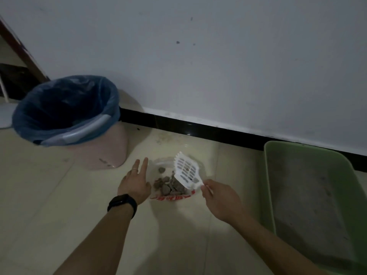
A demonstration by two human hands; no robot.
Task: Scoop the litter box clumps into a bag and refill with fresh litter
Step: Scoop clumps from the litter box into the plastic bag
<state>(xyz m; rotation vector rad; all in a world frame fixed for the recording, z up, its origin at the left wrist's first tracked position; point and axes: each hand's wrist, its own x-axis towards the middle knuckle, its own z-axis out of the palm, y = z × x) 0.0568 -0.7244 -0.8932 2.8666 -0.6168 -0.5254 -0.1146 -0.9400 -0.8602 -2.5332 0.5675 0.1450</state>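
Note:
A clear plastic bag [158, 162] with red print lies open on the tiled floor, holding several grey-brown litter clumps [168, 187]. My right hand [220, 199] pinches the handle of a white slotted scoop [185, 171], whose blade is tilted over the bag above the clumps. My left hand [136, 180] rests with straight fingers at the bag's left edge; it wears a ring and a black wristband. The green litter box [270, 187] stands at the right with a thin grey layer of litter inside.
A pink bin [103, 153] lined with a blue bag stands at the back left, near the wall. A black skirting board [218, 132] runs along the white wall behind. Litter dust is scattered on the floor near the skirting.

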